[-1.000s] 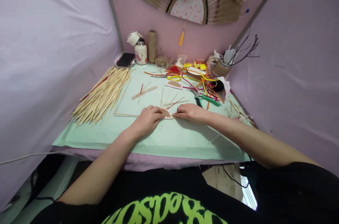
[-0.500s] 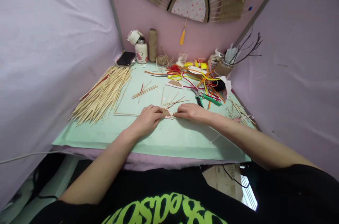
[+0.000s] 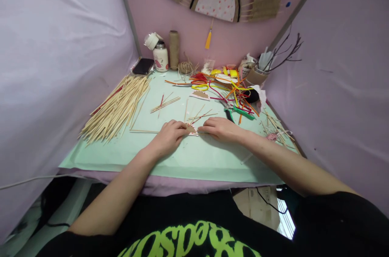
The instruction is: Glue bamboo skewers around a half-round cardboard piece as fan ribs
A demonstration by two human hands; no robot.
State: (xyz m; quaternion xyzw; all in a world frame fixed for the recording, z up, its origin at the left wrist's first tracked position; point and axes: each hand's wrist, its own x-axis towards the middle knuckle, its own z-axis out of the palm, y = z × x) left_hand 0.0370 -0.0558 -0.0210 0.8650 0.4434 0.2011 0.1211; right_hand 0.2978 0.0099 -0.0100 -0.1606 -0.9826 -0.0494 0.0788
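Note:
My left hand [image 3: 169, 136] and my right hand [image 3: 221, 129] rest on the mint-green mat [image 3: 194, 160], fingertips meeting over a small brown card piece [image 3: 191, 130] with a pink scalloped edge. Both hands have their fingers curled and pressed onto that piece. Several thin wooden sticks [image 3: 199, 116] fan out from just beyond the piece. A long single stick [image 3: 144, 131] lies to the left of my left hand.
A big heap of bamboo skewers [image 3: 117, 107] lies at the left. Coloured pipe cleaners [image 3: 231, 91], green-handled pliers [image 3: 235, 113], another card piece [image 3: 199, 95], a phone [image 3: 142, 66], a bottle [image 3: 161, 56], a twine spool [image 3: 174, 49] and a cup of twigs [image 3: 258, 75] crowd the back.
Both hands stay on the card piece. The camera has tipped slightly, so the scene sits a little higher and more to the right.

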